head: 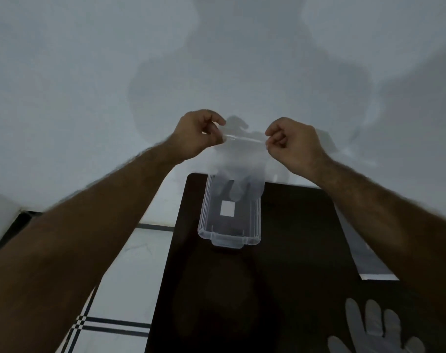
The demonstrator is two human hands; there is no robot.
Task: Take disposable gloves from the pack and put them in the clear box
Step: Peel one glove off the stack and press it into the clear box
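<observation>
A thin clear disposable glove [238, 159] hangs by its cuff, fingers pointing down over the far end of the clear box [204, 225]. My left hand [200, 135] pinches the cuff's left corner and my right hand [292, 142] pinches its right corner, stretching the edge flat between them. The box is open, stands on a dark table [280, 276], and has a white square label on its bottom. A second glove [374, 329] lies flat on the table at the lower right. The pack [369, 263] lies at the table's right edge, partly hidden under my right forearm.
A pale wall fills the upper view, close behind the table's far edge. White floor tiles with dark lines show to the left of the table. The table's left edge runs near my left forearm.
</observation>
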